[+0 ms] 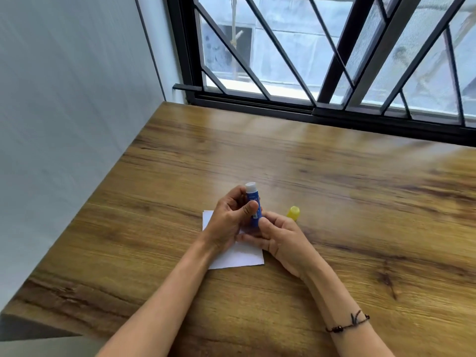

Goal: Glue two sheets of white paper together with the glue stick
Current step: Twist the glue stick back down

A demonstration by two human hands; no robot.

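A blue glue stick (253,195) with its white tip exposed stands upright above the table, held by both hands. My left hand (230,219) grips its barrel, thumb across the front. My right hand (279,237) pinches the stick's lower end from the right. Its yellow cap (293,213) lies on the wood just right of the hands. White paper (237,257) lies flat on the table under both hands, partly hidden by them; I cannot tell whether it is one sheet or two.
The wooden table (334,181) reaches a white wall on the left and a barred window (322,55) at the back. Its left edge (77,210) runs diagonally, close to the paper.
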